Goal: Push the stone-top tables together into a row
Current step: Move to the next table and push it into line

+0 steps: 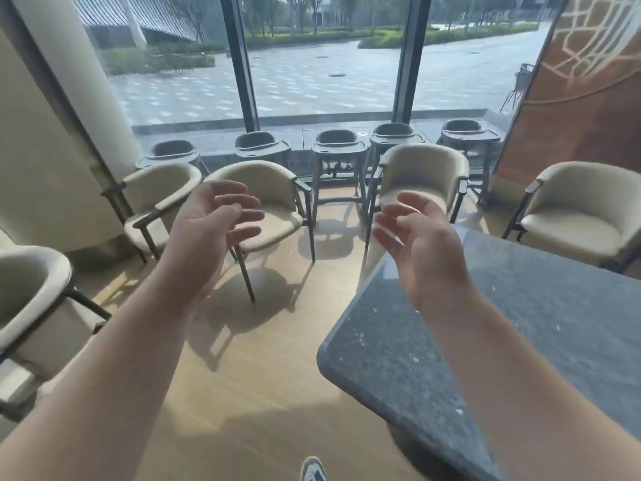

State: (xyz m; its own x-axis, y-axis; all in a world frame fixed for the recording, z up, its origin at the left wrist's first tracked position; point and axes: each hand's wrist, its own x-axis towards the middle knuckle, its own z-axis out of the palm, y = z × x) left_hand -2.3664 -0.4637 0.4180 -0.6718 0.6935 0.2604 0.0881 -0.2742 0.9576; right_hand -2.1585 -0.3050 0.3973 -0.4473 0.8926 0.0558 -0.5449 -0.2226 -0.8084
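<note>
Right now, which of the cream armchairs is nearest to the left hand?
The second armchair from the left, directly behind the left hand; the other cream armchairs stand farther off to both sides.

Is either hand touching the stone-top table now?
No, the left hand and right hand are raised open in the air above the stone-top table.

no readable text, no labels, no brand marks, no numbers, no signs anywhere in view

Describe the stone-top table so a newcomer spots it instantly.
Start at the big window wall with the row of grey high chairs below it. Come toward the camera, right side: the stone-top table is a dark speckled slab with rounded corners, unlike the cream armchairs around it.
</note>
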